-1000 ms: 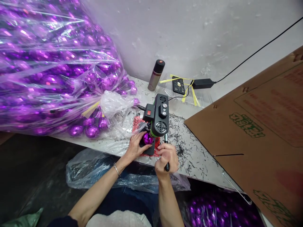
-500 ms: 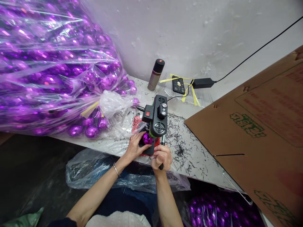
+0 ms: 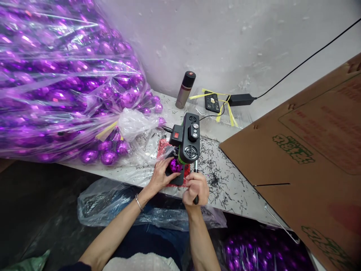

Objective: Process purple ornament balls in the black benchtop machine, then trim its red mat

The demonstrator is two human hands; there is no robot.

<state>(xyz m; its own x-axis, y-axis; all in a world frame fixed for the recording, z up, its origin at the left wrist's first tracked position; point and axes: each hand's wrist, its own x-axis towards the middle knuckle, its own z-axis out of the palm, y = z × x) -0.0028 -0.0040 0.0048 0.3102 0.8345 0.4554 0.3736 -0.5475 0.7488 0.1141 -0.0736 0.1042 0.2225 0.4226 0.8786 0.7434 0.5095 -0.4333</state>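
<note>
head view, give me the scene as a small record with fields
left hand: fingers and thumb around a purple ball
right hand: closed on the lever
black machine: above the ball, red switch
table: black bits scattered at right
left side: clear bag of purple balls
right side: cardboard box

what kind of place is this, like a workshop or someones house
Probably a small workshop or packing spot: a bench drill-like machine stands on a table strewn with dark shavings, beside a big clear bag of shiny purple balls and a large cardboard box.
</note>
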